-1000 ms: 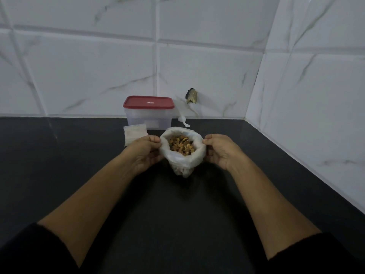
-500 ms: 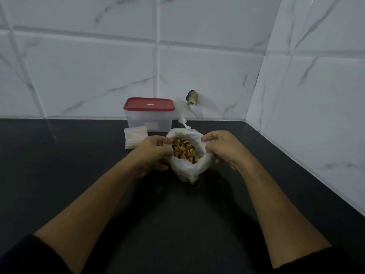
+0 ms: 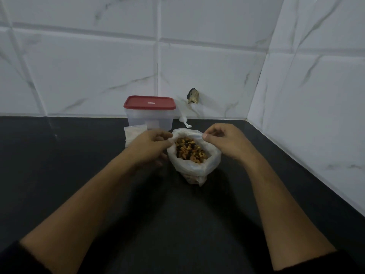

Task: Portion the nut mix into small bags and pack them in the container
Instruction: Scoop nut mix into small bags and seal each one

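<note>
Bag (image 3: 194,167), white plastic, stands open on black tabletop (image 3: 177,224) between the hands. Nut mix (image 3: 189,150) visible inside, brown and dark pieces. Left hand (image 3: 152,143) pinches the bag's left rim; right hand (image 3: 227,141) pinches the right rim with thumb and forefinger. Beyond the left hand: flat stack of small bags (image 3: 134,133), then the clear container (image 3: 150,117) with red lid (image 3: 149,102) on. The lid's small white label is too small to read.

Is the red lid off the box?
No, the red lid sits closed on top of the clear container, behind the bag of nuts.
</note>
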Tool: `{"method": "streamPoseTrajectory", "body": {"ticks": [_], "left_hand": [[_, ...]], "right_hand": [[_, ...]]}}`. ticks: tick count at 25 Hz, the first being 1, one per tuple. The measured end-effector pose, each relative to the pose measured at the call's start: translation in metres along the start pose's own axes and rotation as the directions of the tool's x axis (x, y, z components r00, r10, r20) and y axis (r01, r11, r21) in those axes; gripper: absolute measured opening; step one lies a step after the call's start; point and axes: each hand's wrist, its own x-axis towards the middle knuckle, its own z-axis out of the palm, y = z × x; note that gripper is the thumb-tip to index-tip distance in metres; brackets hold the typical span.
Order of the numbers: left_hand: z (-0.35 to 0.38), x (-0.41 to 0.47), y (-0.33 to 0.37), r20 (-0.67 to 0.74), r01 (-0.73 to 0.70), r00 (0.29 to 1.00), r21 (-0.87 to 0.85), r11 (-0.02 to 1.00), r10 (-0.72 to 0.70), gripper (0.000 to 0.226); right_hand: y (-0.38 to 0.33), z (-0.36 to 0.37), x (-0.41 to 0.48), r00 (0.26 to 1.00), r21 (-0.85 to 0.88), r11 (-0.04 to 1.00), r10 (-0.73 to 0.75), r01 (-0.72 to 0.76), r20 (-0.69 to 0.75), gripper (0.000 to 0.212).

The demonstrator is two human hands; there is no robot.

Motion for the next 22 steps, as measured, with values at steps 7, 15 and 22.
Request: {"method": "streamPoseTrajectory", "body": {"ticks": [7, 15, 22], "left_hand": [[-0.053, 0.013, -0.05, -0.436, -0.063, 0.899, -0.042, 0.997, 0.038, 0.018], [-0.063, 0.033, -0.092, -0.599, -0.146, 0.801, -0.202, 0.969, -0.004, 0.013], [-0.064, 0.038, -0.094, -0.71, -0.229, 0.703, -0.276, 0.934, -0.038, 0.021]], "right_hand": [[-0.038, 0.038, 0.013, 0.934, -0.199, 0.914, -0.358, 0.352, 0.01, 0.011], [-0.102, 0.121, 0.089, 0.866, -0.294, 0.856, -0.289, 0.425, 0.408, 0.029], [-0.104, 0.174, 0.134, 0.833, -0.511, 0.746, -0.106, 0.428, 0.544, 0.055]]}}
